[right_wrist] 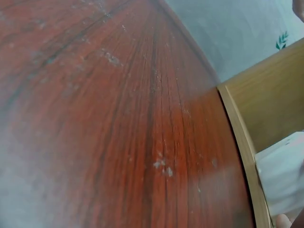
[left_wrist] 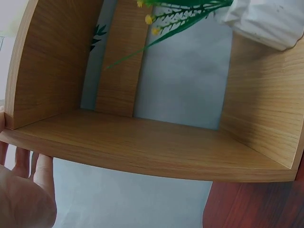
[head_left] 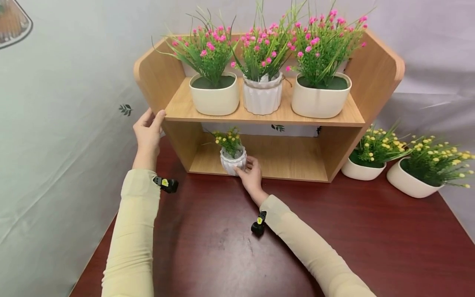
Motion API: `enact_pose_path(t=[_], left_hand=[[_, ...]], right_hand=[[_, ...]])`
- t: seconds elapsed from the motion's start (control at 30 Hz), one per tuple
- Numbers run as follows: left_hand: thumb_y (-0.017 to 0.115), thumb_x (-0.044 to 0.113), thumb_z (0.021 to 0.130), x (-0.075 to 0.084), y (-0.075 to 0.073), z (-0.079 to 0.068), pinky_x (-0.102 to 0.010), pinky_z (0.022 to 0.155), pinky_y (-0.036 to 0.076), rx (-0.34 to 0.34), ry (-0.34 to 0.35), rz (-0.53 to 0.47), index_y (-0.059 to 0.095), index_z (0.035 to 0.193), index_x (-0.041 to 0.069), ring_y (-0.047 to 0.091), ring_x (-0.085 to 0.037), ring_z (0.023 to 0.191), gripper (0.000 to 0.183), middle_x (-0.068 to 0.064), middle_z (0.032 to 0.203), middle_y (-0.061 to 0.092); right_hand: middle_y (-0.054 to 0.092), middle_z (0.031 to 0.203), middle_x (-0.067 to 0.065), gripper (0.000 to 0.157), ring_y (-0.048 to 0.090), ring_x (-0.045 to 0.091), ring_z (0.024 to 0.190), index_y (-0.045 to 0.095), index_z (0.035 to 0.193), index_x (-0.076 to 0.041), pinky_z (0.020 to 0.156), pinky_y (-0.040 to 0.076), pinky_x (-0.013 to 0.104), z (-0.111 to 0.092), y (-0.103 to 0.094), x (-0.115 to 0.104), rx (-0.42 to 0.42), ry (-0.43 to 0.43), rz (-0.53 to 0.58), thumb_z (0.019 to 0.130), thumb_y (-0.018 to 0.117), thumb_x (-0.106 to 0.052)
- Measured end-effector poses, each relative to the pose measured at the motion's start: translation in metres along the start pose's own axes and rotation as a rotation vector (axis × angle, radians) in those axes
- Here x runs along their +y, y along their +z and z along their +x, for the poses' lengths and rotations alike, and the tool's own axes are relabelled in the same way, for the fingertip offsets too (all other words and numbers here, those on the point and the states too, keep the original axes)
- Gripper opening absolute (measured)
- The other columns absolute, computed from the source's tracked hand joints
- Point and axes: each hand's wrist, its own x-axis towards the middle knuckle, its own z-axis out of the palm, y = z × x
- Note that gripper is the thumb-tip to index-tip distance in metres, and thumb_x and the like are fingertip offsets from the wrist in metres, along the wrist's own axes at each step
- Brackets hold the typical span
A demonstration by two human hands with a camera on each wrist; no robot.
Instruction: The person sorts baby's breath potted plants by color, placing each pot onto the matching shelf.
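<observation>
My left hand (head_left: 147, 134) grips the left side panel of a two-tier wooden shelf (head_left: 323, 175), at the height of its middle board. In the left wrist view the fingers (left_wrist: 45, 173) lie along the panel's outer face, with part of the thumb at the left image edge. On the lower tier, near the front edge, stands a small white ribbed pot (head_left: 232, 161) of yellow flowers. My right hand (head_left: 251, 178) holds this pot from its right side, thumb at the front. The right wrist view catches only part of the white pot (right_wrist: 282, 173) beside the shelf's front edge.
On the upper tier stand three pots of pink flowers: a cream left pot (head_left: 215, 99), a white middle pot (head_left: 262, 97) and a cream right pot (head_left: 320, 101). Two cream pots of yellow flowers, one nearer (head_left: 412, 181), sit right of the shelf on the reddish table (head_left: 208, 239).
</observation>
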Motion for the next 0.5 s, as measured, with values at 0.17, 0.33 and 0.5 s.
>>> enact_pose_path(t=[0.17, 0.33, 0.5], left_hand=[[0.072, 0.015, 0.084, 0.000, 0.000, 0.000, -0.039, 0.103, 0.043, -0.004, 0.000, 0.015, 0.063, 0.126, 0.015, 0.060, -0.017, 0.107, 0.043, -0.009, 0.124, 0.063], [0.073, 0.014, 0.084, 0.000, 0.000, 0.000, -0.038, 0.102, 0.044, -0.006, 0.005, 0.006, 0.063, 0.126, 0.014, 0.061, -0.016, 0.104, 0.043, -0.008, 0.121, 0.064], [0.073, 0.013, 0.084, 0.000, 0.000, 0.000, -0.036, 0.100, 0.046, -0.003, 0.007, 0.003, 0.064, 0.125, 0.014, 0.062, -0.015, 0.100, 0.042, -0.006, 0.116, 0.066]], right_hand=[[0.052, 0.122, 0.025, 0.055, 0.056, 0.040, 0.107, 0.049, 0.121, 0.008, 0.090, 0.051, 0.045, 0.001, 0.007, -0.002, -0.031, 0.002, -0.005, 0.076, 0.077, -0.005], [0.050, 0.120, 0.026, 0.054, 0.055, 0.039, 0.105, 0.049, 0.120, 0.009, 0.089, 0.052, 0.042, 0.003, 0.015, -0.004, -0.026, -0.008, -0.035, 0.076, 0.078, -0.005], [0.050, 0.118, 0.026, 0.055, 0.055, 0.038, 0.104, 0.048, 0.120, 0.009, 0.088, 0.053, 0.041, 0.004, 0.021, -0.008, -0.033, -0.012, -0.064, 0.076, 0.078, -0.006]])
